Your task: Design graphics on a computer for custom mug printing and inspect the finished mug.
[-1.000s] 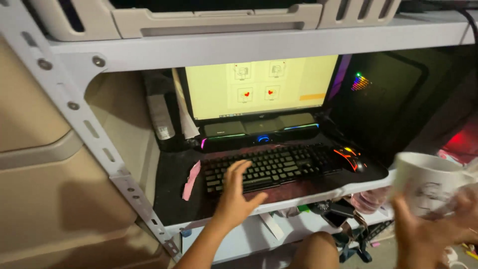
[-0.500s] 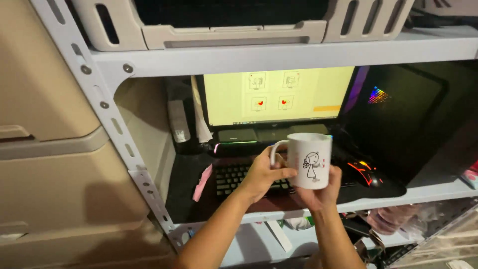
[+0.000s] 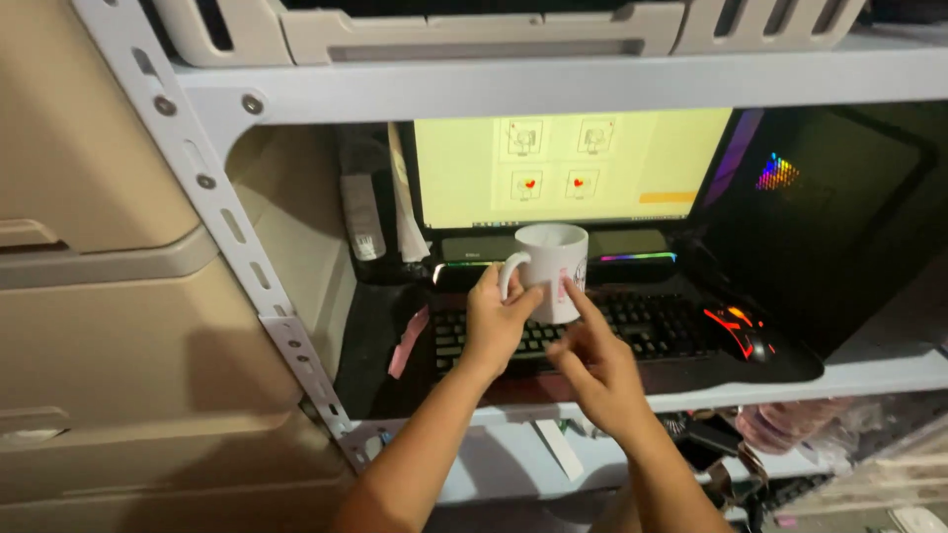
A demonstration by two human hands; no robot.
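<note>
A white mug point(image 3: 553, 265) with a small drawing on its side hangs upright above a black keyboard point(image 3: 652, 326). My left hand point(image 3: 497, 321) grips it by the handle and lower side. My right hand point(image 3: 597, 360) is just to the right of the mug, fingers spread, one fingertip touching the mug's lower right side. Both forearms rise from the bottom edge of the picture.
A lit yellow monitor point(image 3: 568, 168) stands behind the keyboard on a pale metal shelf point(image 3: 869, 370). A glowing mouse point(image 3: 741, 331) lies to the right, a dark computer case point(image 3: 829, 227) beyond it. A pink slip point(image 3: 407, 341) lies left of the keyboard. Beige containers point(image 3: 109, 296) fill the left.
The mug came from my right hand at the far right into my left hand at the middle, then moved further back over the keyboard. My right hand has let go of its base.
</note>
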